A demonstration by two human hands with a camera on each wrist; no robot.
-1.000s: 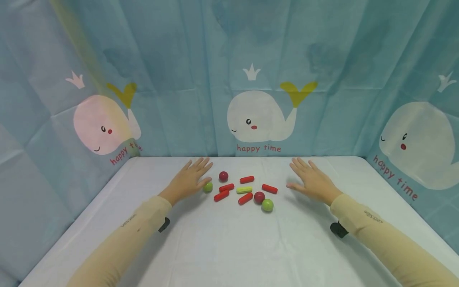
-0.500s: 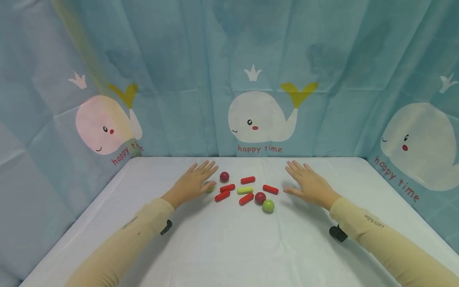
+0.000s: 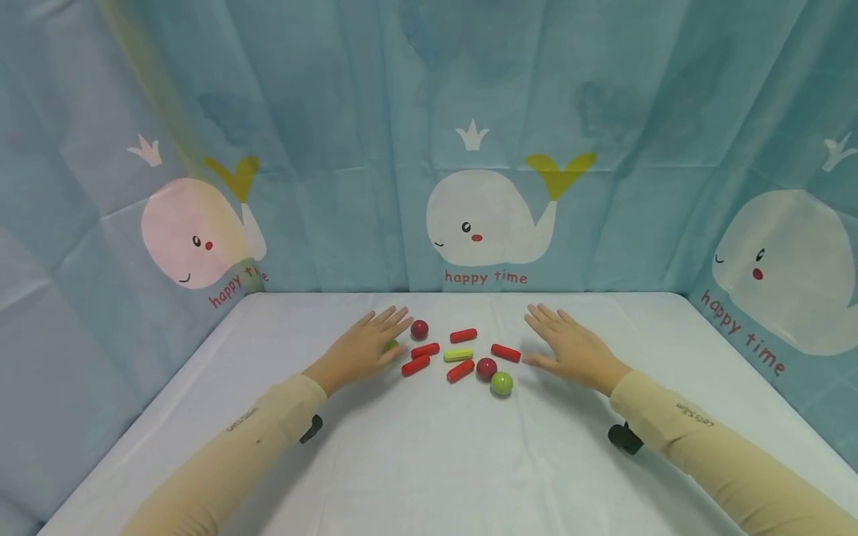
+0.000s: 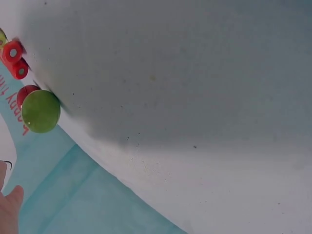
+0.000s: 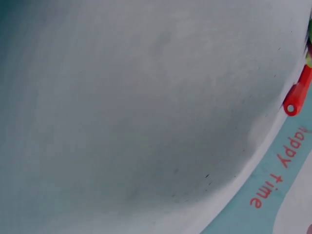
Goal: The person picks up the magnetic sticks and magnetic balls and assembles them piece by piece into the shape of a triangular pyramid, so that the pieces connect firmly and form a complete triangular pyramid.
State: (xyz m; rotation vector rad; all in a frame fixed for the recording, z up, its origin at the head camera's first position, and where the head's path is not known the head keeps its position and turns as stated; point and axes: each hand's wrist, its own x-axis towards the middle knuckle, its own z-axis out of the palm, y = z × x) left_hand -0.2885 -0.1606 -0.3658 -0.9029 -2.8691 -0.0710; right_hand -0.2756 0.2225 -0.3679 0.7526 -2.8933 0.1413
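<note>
Printed on blue curtain (image 3: pixel 328 223) and right sleeve (image 3: pixel 717 450).
Reads "happy time" in red, once beneath each of three whales (image 3: pixel 492 208); on right sleeve, reads "Let's Slim"; on left sleeve (image 3: pixel 231 458), too small to decipher.

My sleeves (image 3: pixel 248 447): long, beige
Lettering (image 3: pixel 695 415): small, dark, on each sleeve I wear
Wrist pieces (image 3: pixel 625 439): black, one near each cuff (image 3: pixel 300 393)

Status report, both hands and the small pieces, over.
Left hand open, empty. Right hand open, empty, thumb near a red stick. Left hand partly blocks head view of one green ball.
</note>
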